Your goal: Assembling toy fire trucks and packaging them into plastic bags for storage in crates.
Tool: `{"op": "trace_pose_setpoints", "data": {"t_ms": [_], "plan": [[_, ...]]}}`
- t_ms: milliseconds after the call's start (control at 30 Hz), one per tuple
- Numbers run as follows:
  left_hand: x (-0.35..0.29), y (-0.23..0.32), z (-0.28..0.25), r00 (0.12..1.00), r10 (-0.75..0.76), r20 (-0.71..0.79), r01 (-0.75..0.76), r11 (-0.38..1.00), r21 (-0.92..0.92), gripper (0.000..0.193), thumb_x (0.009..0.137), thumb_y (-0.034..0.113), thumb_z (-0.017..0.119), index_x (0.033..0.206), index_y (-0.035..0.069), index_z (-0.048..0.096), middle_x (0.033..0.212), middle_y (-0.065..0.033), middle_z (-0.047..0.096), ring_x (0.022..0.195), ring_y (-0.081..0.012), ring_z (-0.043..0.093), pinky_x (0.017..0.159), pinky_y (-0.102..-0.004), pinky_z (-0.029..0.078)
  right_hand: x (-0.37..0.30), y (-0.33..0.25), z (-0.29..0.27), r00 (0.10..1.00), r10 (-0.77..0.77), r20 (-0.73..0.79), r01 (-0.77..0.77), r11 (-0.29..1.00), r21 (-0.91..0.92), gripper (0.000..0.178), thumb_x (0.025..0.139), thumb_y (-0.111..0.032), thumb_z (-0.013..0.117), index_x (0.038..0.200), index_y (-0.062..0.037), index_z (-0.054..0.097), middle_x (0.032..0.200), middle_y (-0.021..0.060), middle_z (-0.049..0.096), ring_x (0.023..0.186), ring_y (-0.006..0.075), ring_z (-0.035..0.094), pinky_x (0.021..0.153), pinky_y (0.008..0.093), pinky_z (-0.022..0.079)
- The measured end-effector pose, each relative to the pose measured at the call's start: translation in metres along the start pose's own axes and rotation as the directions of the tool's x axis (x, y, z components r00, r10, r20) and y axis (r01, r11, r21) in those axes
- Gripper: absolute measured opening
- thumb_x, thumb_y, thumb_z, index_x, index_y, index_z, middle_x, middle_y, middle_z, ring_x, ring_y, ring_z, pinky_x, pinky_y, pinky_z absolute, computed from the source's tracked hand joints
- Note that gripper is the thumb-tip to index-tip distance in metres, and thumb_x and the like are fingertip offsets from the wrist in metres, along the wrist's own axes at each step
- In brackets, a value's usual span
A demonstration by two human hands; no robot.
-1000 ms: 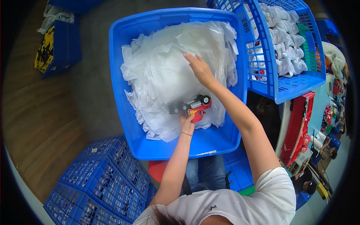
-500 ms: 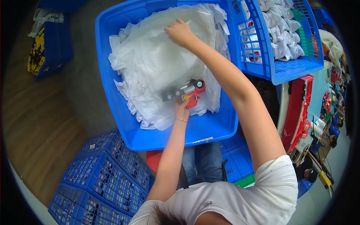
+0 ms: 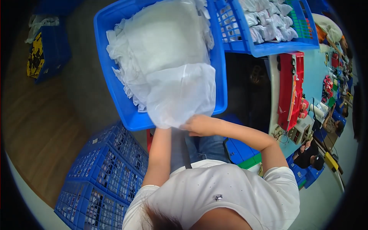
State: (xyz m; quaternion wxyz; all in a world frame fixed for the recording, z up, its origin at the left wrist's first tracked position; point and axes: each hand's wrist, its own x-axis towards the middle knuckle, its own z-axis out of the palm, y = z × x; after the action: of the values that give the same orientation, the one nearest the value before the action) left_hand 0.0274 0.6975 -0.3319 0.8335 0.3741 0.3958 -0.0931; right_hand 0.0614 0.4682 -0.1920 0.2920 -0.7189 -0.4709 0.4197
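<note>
A thin, translucent white plastic bag (image 3: 182, 96) spreads over the near side of the blue bin, hanging slightly past its front rim. With fingers closed, my right hand (image 3: 203, 125) grips the bag's near edge. My left forearm (image 3: 159, 147) runs up to that same edge, and the hand itself is covered by the bag, so its fingers do not show. The red and black toy truck seen earlier is out of sight. Beneath lies a thick pile of similar white bags (image 3: 161, 42) in the blue bin (image 3: 134, 124).
A blue basket (image 3: 245, 46) of white-wrapped items stands at the right of the bin. Stacked blue crates (image 3: 103, 168) are at lower left. A red toy trailer (image 3: 289, 92) lies on the bench at right. Other people sit along that bench, one in black (image 3: 306, 155).
My right hand has come down from the far side of the pile to the near edge of a bag. My left hand and the toy truck are now hidden; the bin appears higher in view.
</note>
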Motion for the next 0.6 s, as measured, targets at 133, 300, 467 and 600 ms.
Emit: {"op": "trace_pose_setpoints", "data": {"t_ms": [133, 300, 467, 600], "plan": [[-0.041, 0.074, -0.008, 0.997, 0.055, 0.056, -0.060, 0.993, 0.097, 0.049, 0.082, 0.010, 0.057, 0.126, 0.004, 0.038, 0.117, -0.0072, 0.052, 0.106, -0.0194, 0.051, 0.092, -0.0313, 0.040, -0.014, -0.028, -0.113, 0.806, -0.046, -0.590, -0.015, 0.995, -0.098, 0.067, 0.071, -0.022, 0.068, 0.127, -0.0030, 0.037, 0.109, 0.0197, 0.053, 0.095, 0.0324, 0.056, 0.083, 0.0371, 0.044], [-0.067, 0.140, 0.037, 0.974, 0.115, 0.193, -0.155, 0.967, 0.205, 0.048, 0.084, 0.014, 0.055, 0.127, 0.003, 0.037, 0.118, -0.0076, 0.052, 0.107, -0.0190, 0.051, 0.092, -0.0305, 0.039, -0.060, -0.023, -0.151, 0.897, 0.408, -0.170, -0.254, 0.791, 0.557, 0.088, 0.064, -0.024, 0.074, 0.134, -0.0010, 0.026, 0.123, 0.0182, 0.046, 0.107, 0.0238, 0.051, 0.090, 0.0327, 0.039], [-0.110, 0.166, 0.134, 0.931, 0.187, 0.315, -0.284, 0.911, 0.300, 0.049, 0.085, 0.019, 0.054, 0.128, 0.002, 0.037, 0.118, -0.0080, 0.052, 0.108, -0.0187, 0.051, 0.093, -0.0296, 0.038, -0.116, -0.044, -0.136, 0.799, 0.486, -0.355, 0.015, 0.574, 0.819, 0.093, 0.065, -0.030, 0.073, 0.136, -0.0009, 0.021, 0.124, 0.0153, 0.044, 0.113, 0.0188, 0.043, 0.096, 0.0315, 0.033], [-0.180, 0.170, 0.255, 0.833, 0.374, 0.408, -0.521, 0.779, 0.350, 0.047, 0.089, 0.025, 0.049, 0.129, 0.002, 0.037, 0.121, -0.0096, 0.050, 0.111, -0.0197, 0.049, 0.095, -0.0313, 0.037, -0.186, -0.034, -0.124, 0.604, 0.652, -0.459, 0.220, 0.417, 0.882, 0.095, 0.067, -0.035, 0.071, 0.136, 0.0035, 0.017, 0.127, 0.0169, 0.039, 0.117, 0.0229, 0.040, 0.096, 0.0336, 0.033]]}}
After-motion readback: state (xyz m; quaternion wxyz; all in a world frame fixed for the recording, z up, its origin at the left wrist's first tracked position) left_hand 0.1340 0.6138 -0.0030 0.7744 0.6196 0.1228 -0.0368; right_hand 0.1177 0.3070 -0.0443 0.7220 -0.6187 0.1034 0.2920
